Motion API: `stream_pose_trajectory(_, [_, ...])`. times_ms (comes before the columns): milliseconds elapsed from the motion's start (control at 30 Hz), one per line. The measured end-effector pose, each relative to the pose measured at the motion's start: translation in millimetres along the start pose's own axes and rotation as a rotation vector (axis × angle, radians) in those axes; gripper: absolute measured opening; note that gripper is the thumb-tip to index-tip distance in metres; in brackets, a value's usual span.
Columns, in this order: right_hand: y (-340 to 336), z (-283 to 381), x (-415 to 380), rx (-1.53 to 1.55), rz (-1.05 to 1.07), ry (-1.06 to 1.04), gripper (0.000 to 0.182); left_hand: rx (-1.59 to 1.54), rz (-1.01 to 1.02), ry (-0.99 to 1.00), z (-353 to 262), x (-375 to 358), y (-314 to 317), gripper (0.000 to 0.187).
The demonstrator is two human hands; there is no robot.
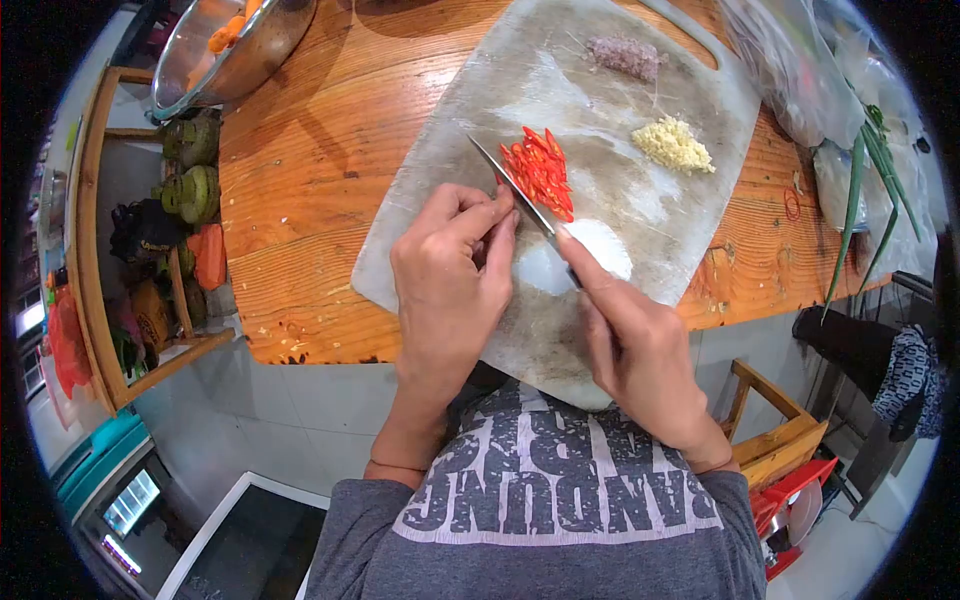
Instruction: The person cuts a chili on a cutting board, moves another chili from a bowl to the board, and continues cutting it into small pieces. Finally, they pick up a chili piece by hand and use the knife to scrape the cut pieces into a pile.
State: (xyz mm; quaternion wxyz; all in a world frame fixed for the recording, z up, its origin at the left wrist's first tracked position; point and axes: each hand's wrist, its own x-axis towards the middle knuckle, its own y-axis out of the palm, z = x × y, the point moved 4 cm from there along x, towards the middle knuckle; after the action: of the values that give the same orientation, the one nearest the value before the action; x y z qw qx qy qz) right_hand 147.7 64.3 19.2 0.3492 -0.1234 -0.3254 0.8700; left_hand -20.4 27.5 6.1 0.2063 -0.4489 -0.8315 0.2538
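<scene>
My right hand is closed around a kitchen knife, whose blade points up and left across the cutting board. On the blade's left side is my left hand, its fingers bent and pinched together, with the fingertips at or against the blade. Whatever may be between those fingertips is hidden. Sliced red chili lies in a pile just right of the blade. Farther up the board are a heap of finely chopped pale yellow pieces and a small heap of minced purplish pieces.
A metal bowl with orange pieces stands on the wooden table at the upper left. Clear plastic bags and long green leaves lie at the right. Beyond the table's left edge is a wooden shelf holding vegetables.
</scene>
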Motion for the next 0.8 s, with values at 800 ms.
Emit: stream_pose_trajectory(800, [12,2,-2,-0.151,-0.006,0.023,0.064,-0.028,-0.077,0.036,3,-8,0,0.012])
